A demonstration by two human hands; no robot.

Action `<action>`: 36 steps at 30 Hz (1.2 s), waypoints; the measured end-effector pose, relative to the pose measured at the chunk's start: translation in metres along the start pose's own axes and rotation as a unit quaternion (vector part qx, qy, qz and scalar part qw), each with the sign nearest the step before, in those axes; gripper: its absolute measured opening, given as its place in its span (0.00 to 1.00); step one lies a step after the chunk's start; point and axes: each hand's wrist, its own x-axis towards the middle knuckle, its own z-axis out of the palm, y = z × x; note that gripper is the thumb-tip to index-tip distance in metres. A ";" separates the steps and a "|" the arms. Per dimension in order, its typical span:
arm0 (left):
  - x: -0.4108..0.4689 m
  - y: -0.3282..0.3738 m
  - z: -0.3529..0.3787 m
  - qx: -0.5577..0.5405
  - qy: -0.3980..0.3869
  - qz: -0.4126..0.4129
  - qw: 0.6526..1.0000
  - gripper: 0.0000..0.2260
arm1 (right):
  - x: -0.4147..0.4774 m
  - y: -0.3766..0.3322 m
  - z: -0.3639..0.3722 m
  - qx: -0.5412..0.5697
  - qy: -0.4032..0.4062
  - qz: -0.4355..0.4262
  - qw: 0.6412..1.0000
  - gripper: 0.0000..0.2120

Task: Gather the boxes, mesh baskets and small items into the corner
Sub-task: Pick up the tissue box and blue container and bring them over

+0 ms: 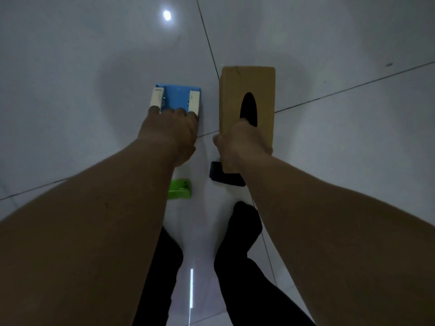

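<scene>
My left hand [171, 135] grips the near end of a blue box with two cream strips [176, 97], fingers curled over its top. My right hand [240, 144] holds a brown cardboard tissue box [244, 90] with a dark oval slot, one finger hooked into the slot. Both boxes hang over the grey tiled floor. A small green item [180, 189] shows below my left wrist and a dark blue-black item [223, 176] below my right hand; whether my hands hold them I cannot tell.
The pale tiled floor [341, 149] has dark grout lines crossing near the boxes. My legs in dark trousers [240, 255] stand at the bottom centre. A ceiling light reflects on the floor [167, 15] at the top.
</scene>
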 end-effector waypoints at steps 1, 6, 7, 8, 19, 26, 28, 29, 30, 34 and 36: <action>0.004 -0.002 0.004 -0.005 0.012 -0.004 1.000 0.19 | 0.003 -0.001 0.004 0.008 -0.001 0.010 1.000 0.26; 0.016 -0.007 0.013 0.004 0.045 -0.007 0.999 0.20 | 0.014 -0.002 0.008 -0.013 0.017 -0.015 1.000 0.20; 0.017 -0.009 0.014 0.003 0.047 -0.004 0.999 0.21 | 0.015 -0.002 0.007 -0.012 0.016 -0.014 1.000 0.20; 0.017 -0.010 0.014 -0.001 0.047 -0.002 0.999 0.22 | 0.015 -0.003 0.007 -0.010 0.018 -0.010 1.000 0.20; 0.005 -0.025 0.010 -0.051 0.077 0.027 0.995 0.33 | 0.014 -0.006 0.002 0.041 0.007 0.019 0.999 0.24; 0.001 -0.016 -0.023 -0.226 0.186 -0.017 0.956 0.31 | -0.013 0.004 -0.010 -0.026 0.009 -0.056 0.998 0.29; 0.006 -0.011 -0.041 -0.328 0.194 -0.065 0.922 0.32 | -0.019 0.013 -0.015 -0.097 0.064 -0.097 0.989 0.23; 0.010 -0.008 -0.051 -0.371 0.180 -0.081 0.907 0.33 | -0.021 0.019 -0.019 -0.116 0.096 -0.123 0.981 0.20; 0.012 -0.005 -0.060 -0.406 0.160 -0.090 0.895 0.35 | -0.021 0.025 -0.022 -0.127 0.120 -0.149 0.973 0.18; 0.012 0.006 -0.085 -0.503 0.075 -0.094 0.856 0.37 | -0.031 0.050 -0.039 -0.176 0.202 -0.250 0.930 0.16; 0.003 0.012 -0.094 -0.549 0.065 -0.087 0.829 0.37 | -0.042 0.054 -0.054 -0.189 0.224 -0.266 0.919 0.18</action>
